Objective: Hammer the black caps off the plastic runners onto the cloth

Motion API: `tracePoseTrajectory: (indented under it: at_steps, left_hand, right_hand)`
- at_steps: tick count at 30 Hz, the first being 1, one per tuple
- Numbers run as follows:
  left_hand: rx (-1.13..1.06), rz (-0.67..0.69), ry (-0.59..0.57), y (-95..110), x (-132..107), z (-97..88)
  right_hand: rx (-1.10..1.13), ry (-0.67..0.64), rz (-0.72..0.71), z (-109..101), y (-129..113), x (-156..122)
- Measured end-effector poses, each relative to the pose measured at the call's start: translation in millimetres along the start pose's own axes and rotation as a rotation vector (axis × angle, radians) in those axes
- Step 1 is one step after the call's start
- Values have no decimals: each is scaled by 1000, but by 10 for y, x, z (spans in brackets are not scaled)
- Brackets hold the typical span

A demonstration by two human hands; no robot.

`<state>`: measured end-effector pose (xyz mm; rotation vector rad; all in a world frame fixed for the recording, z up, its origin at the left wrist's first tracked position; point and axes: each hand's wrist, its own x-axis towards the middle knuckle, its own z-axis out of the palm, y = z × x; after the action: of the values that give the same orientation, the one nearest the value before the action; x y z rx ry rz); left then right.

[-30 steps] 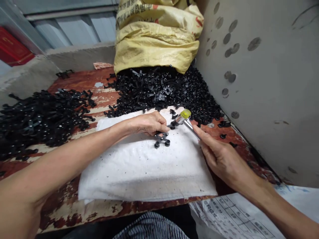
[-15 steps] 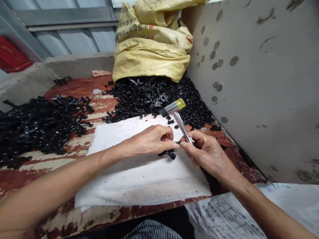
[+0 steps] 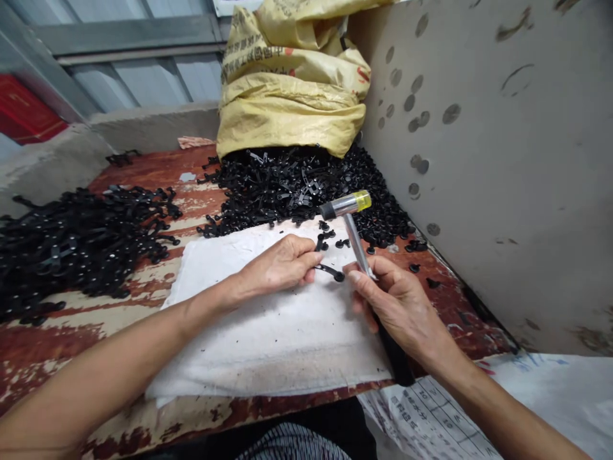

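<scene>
Between its thumb and fingers, my left hand (image 3: 282,263) pinches a small black plastic bracket (image 3: 331,273) with round ends, held over a white cloth (image 3: 239,332). My right hand (image 3: 397,294) is closed around a mallet (image 3: 352,223). The mallet has a silver shaft, a black handle end below the hand, and a head with one black and one yellow face pointing up. The right fingertips are close to the bracket's round end; whether they also hold a small piece is hidden. A few small black round parts (image 3: 343,243) lie on the cloth's far edge.
A yellow woven sack (image 3: 292,115) spills a heap of black parts (image 3: 278,185) at the back. Another pile of black brackets (image 3: 86,249) lies on the left of the worn red table (image 3: 158,172). A stained pale panel (image 3: 517,179) borders the right side.
The bracket has turned and lifted off the cloth in my left hand, which has shifted slightly left and up. My right hand and the mallet have moved a little right.
</scene>
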<state>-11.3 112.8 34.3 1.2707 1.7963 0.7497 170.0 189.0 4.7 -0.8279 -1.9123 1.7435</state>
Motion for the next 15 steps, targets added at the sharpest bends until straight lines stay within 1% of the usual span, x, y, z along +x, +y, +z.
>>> tracePoseTrajectory:
  at_steps: [3, 5, 7, 10, 15]
  left_hand:
    - [38, 11, -44, -104, 72, -156]
    - [65, 51, -121, -175, 126, -231]
    - [91, 92, -184, -223, 183, -264]
    - [113, 112, -227, -238, 251, -261]
    - [109, 131, -232, -211, 293, -243]
  right_hand:
    - [77, 78, 76, -149, 62, 5]
    - [213, 127, 154, -237, 109, 28]
    - [332, 148, 225, -302, 150, 60]
    - [395, 135, 285, -362, 187, 102]
    - [390, 62, 327, -385, 227, 114]
